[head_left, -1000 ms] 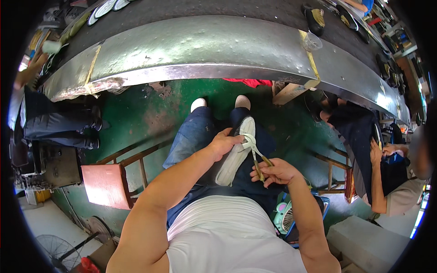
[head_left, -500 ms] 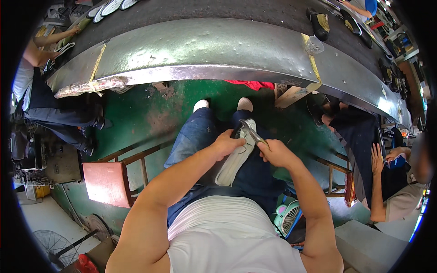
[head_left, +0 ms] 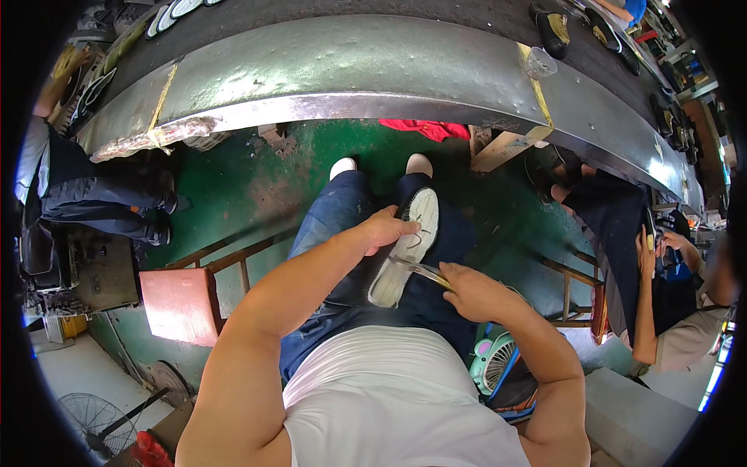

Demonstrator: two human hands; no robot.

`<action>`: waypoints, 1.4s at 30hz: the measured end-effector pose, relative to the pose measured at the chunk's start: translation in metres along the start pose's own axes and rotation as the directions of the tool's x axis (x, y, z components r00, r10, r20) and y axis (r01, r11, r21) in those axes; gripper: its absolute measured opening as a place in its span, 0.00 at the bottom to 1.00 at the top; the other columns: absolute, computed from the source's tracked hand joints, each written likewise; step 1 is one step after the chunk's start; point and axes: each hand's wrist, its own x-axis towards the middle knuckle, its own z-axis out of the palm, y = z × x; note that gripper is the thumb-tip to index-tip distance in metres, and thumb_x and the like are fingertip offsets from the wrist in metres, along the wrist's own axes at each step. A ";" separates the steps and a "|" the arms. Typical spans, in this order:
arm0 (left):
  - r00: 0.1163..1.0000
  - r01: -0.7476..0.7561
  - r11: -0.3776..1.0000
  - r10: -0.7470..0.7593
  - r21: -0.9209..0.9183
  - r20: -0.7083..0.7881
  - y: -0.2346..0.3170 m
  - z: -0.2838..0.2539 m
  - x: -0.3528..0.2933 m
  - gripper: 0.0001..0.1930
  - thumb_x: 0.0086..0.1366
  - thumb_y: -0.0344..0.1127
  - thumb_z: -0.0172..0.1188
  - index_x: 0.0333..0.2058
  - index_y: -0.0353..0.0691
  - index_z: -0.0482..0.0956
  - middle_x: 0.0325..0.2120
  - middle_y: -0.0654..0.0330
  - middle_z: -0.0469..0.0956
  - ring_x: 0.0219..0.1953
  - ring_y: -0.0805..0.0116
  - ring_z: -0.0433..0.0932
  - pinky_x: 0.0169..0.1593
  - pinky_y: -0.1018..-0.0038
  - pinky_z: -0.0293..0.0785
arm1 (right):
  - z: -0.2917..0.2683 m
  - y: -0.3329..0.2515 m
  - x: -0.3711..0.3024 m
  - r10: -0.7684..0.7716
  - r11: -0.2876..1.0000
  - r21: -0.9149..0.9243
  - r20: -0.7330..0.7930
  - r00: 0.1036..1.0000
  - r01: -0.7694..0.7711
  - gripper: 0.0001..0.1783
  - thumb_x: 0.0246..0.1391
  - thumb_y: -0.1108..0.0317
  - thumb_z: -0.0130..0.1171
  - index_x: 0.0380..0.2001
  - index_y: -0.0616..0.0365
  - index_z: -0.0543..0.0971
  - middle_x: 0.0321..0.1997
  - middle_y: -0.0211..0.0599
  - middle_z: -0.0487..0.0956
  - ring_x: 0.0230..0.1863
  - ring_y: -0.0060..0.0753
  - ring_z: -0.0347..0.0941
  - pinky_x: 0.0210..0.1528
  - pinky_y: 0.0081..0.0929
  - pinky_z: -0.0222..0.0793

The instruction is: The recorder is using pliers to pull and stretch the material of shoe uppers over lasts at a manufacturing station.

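A shoe [head_left: 418, 233] lies over my lap with its pale underside facing up and dark upper showing along its left edge. Thin cord loops across its middle. Gripping that left edge, my left hand [head_left: 387, 230] has its thumb laid over the underside. My right hand [head_left: 470, 293] is closed around the yellowish end of a slim metal hand tool [head_left: 425, 272]. The tool's blurred head reaches over the shoe's lower middle; whether it touches, I cannot tell.
A long metal-edged bench [head_left: 327, 70] runs across ahead, carrying dark shoes [head_left: 554, 35] and a clear cup [head_left: 540, 64]. A red-brown stool [head_left: 180, 306] stands left, a small green fan [head_left: 492, 363] right of my waist. People work on both sides, one with a visible hand [head_left: 646, 253].
The tool's head has moved from the shoe's far end down to its lower middle, and my right hand has come nearer my body. My left hand keeps its hold on the shoe.
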 end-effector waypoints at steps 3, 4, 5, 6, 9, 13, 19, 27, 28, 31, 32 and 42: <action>1.000 0.002 1.000 -0.002 0.006 0.006 -0.004 0.000 0.002 0.32 0.63 0.40 0.68 0.61 0.34 0.65 0.53 0.53 0.77 0.54 0.63 0.77 0.59 0.64 0.72 | -0.012 -0.023 0.010 0.023 0.975 -0.222 0.016 1.000 -0.019 0.23 0.59 0.69 0.55 0.52 0.77 0.72 0.47 0.60 0.78 0.51 0.54 0.77 0.51 0.43 0.75; 1.000 0.007 1.000 -0.007 0.006 0.007 0.002 0.002 -0.006 0.32 0.63 0.40 0.68 0.61 0.34 0.65 0.53 0.53 0.77 0.54 0.63 0.77 0.59 0.64 0.72 | -0.021 -0.031 0.015 0.024 0.976 -0.219 0.019 1.000 -0.019 0.23 0.59 0.69 0.55 0.52 0.77 0.72 0.47 0.60 0.78 0.51 0.54 0.77 0.51 0.43 0.75; 1.000 0.009 1.000 -0.009 -0.009 0.028 0.007 0.003 -0.014 0.33 0.63 0.39 0.68 0.62 0.34 0.64 0.53 0.53 0.77 0.54 0.63 0.77 0.59 0.64 0.72 | -0.034 -0.037 0.022 0.063 0.959 -0.281 0.120 0.991 -0.027 0.19 0.59 0.66 0.56 0.47 0.73 0.74 0.42 0.55 0.79 0.46 0.52 0.79 0.46 0.42 0.77; 0.999 0.010 1.000 -0.008 -0.025 0.045 0.013 0.002 -0.022 0.33 0.64 0.39 0.67 0.62 0.34 0.63 0.53 0.52 0.76 0.55 0.63 0.77 0.59 0.65 0.73 | -0.042 -0.040 0.029 0.105 0.939 -0.344 0.218 0.970 -0.024 0.16 0.59 0.64 0.57 0.43 0.69 0.76 0.38 0.51 0.81 0.40 0.50 0.81 0.42 0.42 0.78; 0.988 -0.034 0.971 0.068 -0.235 0.141 0.015 -0.009 -0.038 0.39 0.63 0.40 0.67 0.65 0.29 0.57 0.57 0.47 0.73 0.59 0.58 0.73 0.61 0.63 0.70 | -0.042 -0.013 0.041 -0.068 0.937 -0.331 0.128 0.989 0.108 0.15 0.57 0.60 0.61 0.36 0.63 0.78 0.32 0.44 0.81 0.33 0.49 0.81 0.37 0.42 0.78; 0.989 -0.066 0.959 0.099 -0.276 0.106 0.016 -0.010 -0.040 0.39 0.64 0.38 0.67 0.66 0.29 0.55 0.56 0.47 0.73 0.58 0.60 0.73 0.60 0.65 0.71 | -0.022 0.042 0.057 -0.242 0.940 -0.264 -0.067 0.968 0.217 0.13 0.54 0.58 0.64 0.37 0.54 0.79 0.32 0.36 0.81 0.34 0.45 0.81 0.36 0.40 0.77; 0.991 -0.132 0.990 0.132 -0.050 0.008 0.031 -0.009 -0.052 0.48 0.65 0.37 0.66 0.71 0.31 0.42 0.64 0.48 0.63 0.66 0.61 0.64 0.69 0.65 0.60 | 0.008 0.078 0.058 -0.231 0.969 -0.152 -0.279 0.932 0.195 0.15 0.49 0.61 0.66 0.39 0.52 0.78 0.35 0.34 0.82 0.37 0.44 0.80 0.38 0.39 0.77; 0.910 -0.298 0.950 0.313 -0.096 0.274 -0.008 0.000 -0.061 0.54 0.60 0.31 0.68 0.74 0.48 0.36 0.66 0.51 0.59 0.68 0.62 0.59 0.70 0.68 0.54 | 0.026 0.054 0.003 -0.127 0.986 -0.134 -0.247 0.961 0.096 0.23 0.52 0.63 0.65 0.50 0.57 0.76 0.47 0.39 0.79 0.48 0.44 0.78 0.45 0.40 0.77; 0.916 -0.306 0.947 0.320 -0.092 0.242 -0.007 0.004 -0.064 0.53 0.60 0.31 0.67 0.74 0.47 0.37 0.66 0.52 0.60 0.68 0.62 0.60 0.70 0.68 0.55 | 0.029 0.047 -0.005 -0.122 0.987 -0.132 -0.248 0.961 0.091 0.23 0.52 0.63 0.65 0.50 0.57 0.76 0.47 0.39 0.79 0.48 0.44 0.78 0.45 0.40 0.77; 0.927 -0.332 0.941 0.338 -0.065 0.163 -0.011 0.014 -0.069 0.51 0.60 0.32 0.66 0.73 0.46 0.40 0.65 0.51 0.61 0.67 0.60 0.61 0.69 0.67 0.57 | 0.045 0.019 -0.026 -0.119 0.980 -0.195 -0.357 0.927 0.051 0.26 0.54 0.65 0.62 0.55 0.65 0.73 0.52 0.45 0.76 0.53 0.45 0.76 0.47 0.38 0.77; 0.929 -0.350 0.936 0.352 -0.038 0.115 -0.013 0.016 -0.071 0.50 0.60 0.33 0.66 0.73 0.46 0.41 0.65 0.49 0.61 0.67 0.58 0.62 0.69 0.66 0.58 | 0.048 0.009 -0.029 -0.087 0.973 -0.230 -0.364 0.927 0.001 0.26 0.55 0.66 0.61 0.55 0.68 0.72 0.53 0.47 0.76 0.54 0.46 0.75 0.48 0.37 0.77; 0.933 -0.325 0.917 0.351 0.231 -0.078 -0.043 0.014 -0.051 0.49 0.60 0.42 0.66 0.73 0.43 0.44 0.66 0.43 0.59 0.68 0.52 0.62 0.69 0.64 0.60 | 0.054 -0.014 -0.029 0.138 0.990 -0.003 -0.171 0.976 -0.141 0.19 0.58 0.68 0.57 0.50 0.67 0.73 0.42 0.49 0.78 0.46 0.50 0.78 0.44 0.40 0.76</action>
